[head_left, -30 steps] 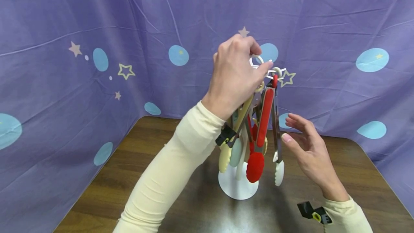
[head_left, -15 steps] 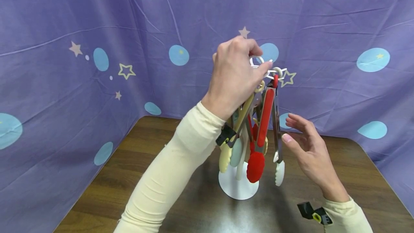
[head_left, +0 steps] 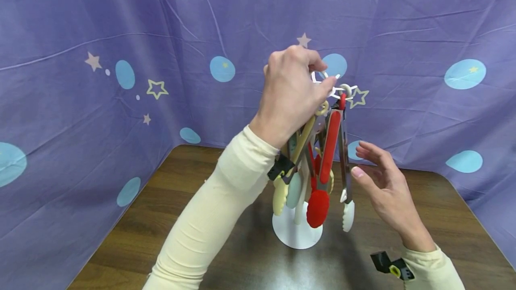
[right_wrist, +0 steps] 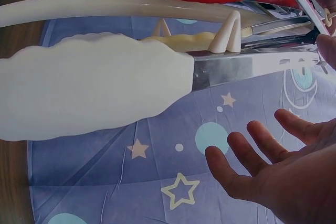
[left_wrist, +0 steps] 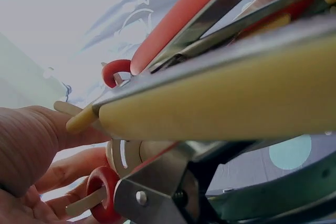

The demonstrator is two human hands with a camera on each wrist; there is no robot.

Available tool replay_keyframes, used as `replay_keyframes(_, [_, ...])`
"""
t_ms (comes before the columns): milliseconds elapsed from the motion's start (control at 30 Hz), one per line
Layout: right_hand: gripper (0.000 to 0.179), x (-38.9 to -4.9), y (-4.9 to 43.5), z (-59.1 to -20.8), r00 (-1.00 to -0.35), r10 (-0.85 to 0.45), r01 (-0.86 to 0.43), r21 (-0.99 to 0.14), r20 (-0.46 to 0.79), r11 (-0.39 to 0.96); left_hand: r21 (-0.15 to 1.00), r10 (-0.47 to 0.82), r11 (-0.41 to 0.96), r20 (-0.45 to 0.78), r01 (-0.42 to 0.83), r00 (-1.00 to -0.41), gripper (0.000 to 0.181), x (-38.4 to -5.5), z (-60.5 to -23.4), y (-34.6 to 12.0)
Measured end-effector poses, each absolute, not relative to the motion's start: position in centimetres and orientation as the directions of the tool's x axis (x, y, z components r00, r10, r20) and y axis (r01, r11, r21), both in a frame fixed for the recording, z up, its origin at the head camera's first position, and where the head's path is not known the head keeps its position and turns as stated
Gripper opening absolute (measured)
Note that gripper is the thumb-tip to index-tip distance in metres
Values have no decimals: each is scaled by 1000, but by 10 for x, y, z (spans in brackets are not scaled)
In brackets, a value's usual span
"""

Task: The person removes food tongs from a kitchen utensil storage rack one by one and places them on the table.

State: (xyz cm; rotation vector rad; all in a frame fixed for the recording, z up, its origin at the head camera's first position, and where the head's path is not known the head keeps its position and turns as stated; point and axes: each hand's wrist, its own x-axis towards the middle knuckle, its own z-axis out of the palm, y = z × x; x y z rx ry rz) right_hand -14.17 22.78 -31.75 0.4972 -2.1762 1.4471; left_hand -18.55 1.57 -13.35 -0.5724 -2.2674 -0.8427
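A white utensil stand [head_left: 297, 237] with a round base bears several kitchen tongs on its top hooks. With thumb and forefinger my left hand [head_left: 287, 91] grips the white top of this stand. Red tongs [head_left: 330, 151] hang at the front, and cream-yellow tongs [left_wrist: 226, 90] hang below my left hand. To the right dangle tongs with white scalloped tips [right_wrist: 100, 87]. My right hand [head_left: 383, 187] is held beside them, fingers spread and holding nothing. Pale green tongs [head_left: 294, 190] are partly hidden behind the others.
The stand rests on a brown wooden table [head_left: 225, 245]. A purple curtain [head_left: 250, 8] with stars and blue ovals surrounds the table at the back and sides. Black wrist camera mounts [head_left: 392, 265] sit on both cream sleeves.
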Motion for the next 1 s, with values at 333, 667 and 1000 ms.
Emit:
replay_keyframes(333, [56,-142,227,-318,-813,-41,-554,-748,581,365,399,192,653,735,643,-651,21,-191,-136,10])
replay_keyframes(667, [56,-140,225,-317,-814,-50,-555,-749,579,362,399,248,543,765,739,-594,19,-197,-138,4])
replay_keyframes(1000, [57,-139,222,-313,-808,-68,-571,-749,585,337,422,270,504,751,753,-602,18,-201,-138,1])
